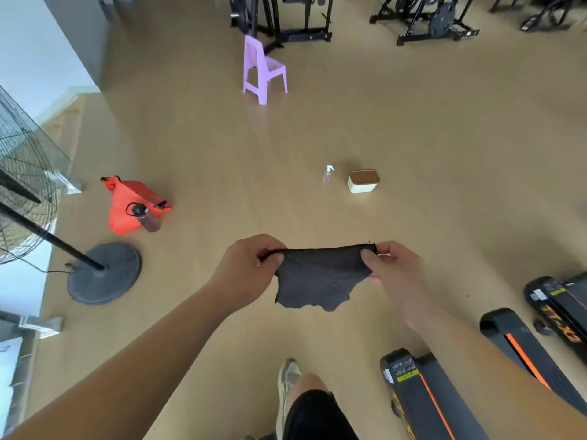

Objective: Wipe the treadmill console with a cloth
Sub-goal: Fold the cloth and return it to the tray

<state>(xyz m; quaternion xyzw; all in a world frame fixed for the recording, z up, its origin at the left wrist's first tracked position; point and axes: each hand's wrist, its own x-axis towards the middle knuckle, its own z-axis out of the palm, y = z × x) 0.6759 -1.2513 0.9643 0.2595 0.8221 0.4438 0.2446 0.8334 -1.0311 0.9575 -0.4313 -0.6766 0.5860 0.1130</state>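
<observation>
A dark grey cloth (317, 277) hangs spread out in the air above the wooden floor, stretched between both hands. My left hand (247, 268) pinches its upper left corner and my right hand (392, 269) pinches its upper right corner. The black rear ends of treadmills with orange stripes (422, 395) lie at the lower right. No treadmill console is in view.
On the floor ahead stand a small spray bottle (328, 175) and a white box with a brown lid (363, 181). An orange bag with a dark bottle (128, 204) and a fan on a round base (104, 273) are at the left. A purple chair (262, 69) and exercise machines (425, 17) stand farther back.
</observation>
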